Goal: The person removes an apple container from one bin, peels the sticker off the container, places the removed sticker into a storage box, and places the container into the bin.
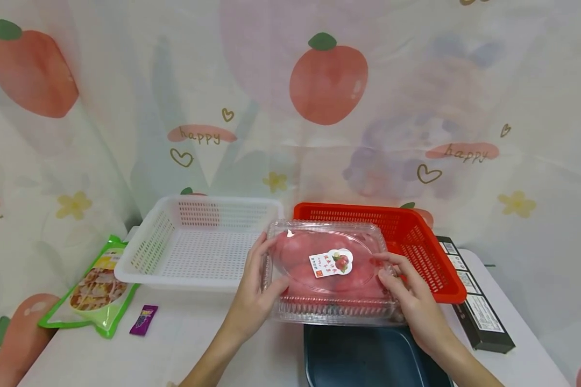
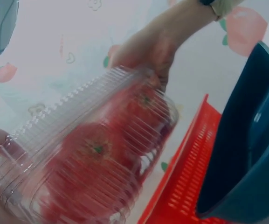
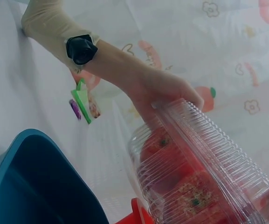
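A clear plastic clamshell box point(image 1: 334, 301) of red tomatoes is held up off the table between both hands. Its lid carries a white label point(image 1: 331, 263). The left hand point(image 1: 254, 295) grips the left side, thumb on the lid's edge. At the right side, the right hand point(image 1: 413, 298) holds the box with its thumb and fingers over the lid's edge. In the left wrist view the tomatoes point(image 2: 85, 149) show through the ribbed wall. The right wrist view shows tomatoes point(image 3: 190, 196) in the box too. Fingers under the box are hidden.
Behind the box stand a white basket point(image 1: 198, 252) and a red basket point(image 1: 426, 252). A dark blue bin point(image 1: 358, 355) sits in front, below the box. On the left lie a green food bag point(image 1: 97, 290) and a purple packet point(image 1: 143, 320); a black box point(image 1: 479, 306) lies right.
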Demonstrator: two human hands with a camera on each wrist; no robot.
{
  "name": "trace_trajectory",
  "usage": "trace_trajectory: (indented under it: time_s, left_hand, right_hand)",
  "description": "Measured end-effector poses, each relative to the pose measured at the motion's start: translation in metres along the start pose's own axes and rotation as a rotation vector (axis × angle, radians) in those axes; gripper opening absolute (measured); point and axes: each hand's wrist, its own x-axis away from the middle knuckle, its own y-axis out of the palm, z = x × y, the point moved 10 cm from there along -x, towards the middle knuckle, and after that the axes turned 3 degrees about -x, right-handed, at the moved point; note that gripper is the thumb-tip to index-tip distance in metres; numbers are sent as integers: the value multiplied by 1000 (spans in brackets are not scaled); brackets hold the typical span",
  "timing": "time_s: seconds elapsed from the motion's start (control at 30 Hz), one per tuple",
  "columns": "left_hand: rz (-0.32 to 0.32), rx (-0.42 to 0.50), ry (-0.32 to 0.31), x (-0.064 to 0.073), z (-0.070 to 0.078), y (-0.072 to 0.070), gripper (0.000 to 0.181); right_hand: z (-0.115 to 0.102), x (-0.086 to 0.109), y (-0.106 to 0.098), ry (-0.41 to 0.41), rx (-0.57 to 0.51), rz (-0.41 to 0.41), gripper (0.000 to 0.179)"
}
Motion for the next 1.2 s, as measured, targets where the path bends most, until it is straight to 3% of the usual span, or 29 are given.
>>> trace_trajectory:
  time_s: [0.37,0.5,0.63,0.77,1.0,1.2]
  left_hand:
    - [-10,-161,-20,19,-5,-18,57]
    - [-18,-224,4,29,-4,-31,60]
    - [-16,-224,40,40,-1,-48,65]
    - [-3,-230,44,51,0,-66,67]
    - [36,-328,96,76,2,-94,68]
    - [71,-436,144,93,2,-112,72]
  right_hand:
    - [-2,14,20,-5,69,-47,48]
    - [2,20,35,47,64,-85,48]
    - [4,25,52,115,34,-121,48]
    - [3,31,71,129,21,-183,47]
    - [4,41,110,114,-54,-386,53]
    - [5,50,133,90,-102,-454,50]
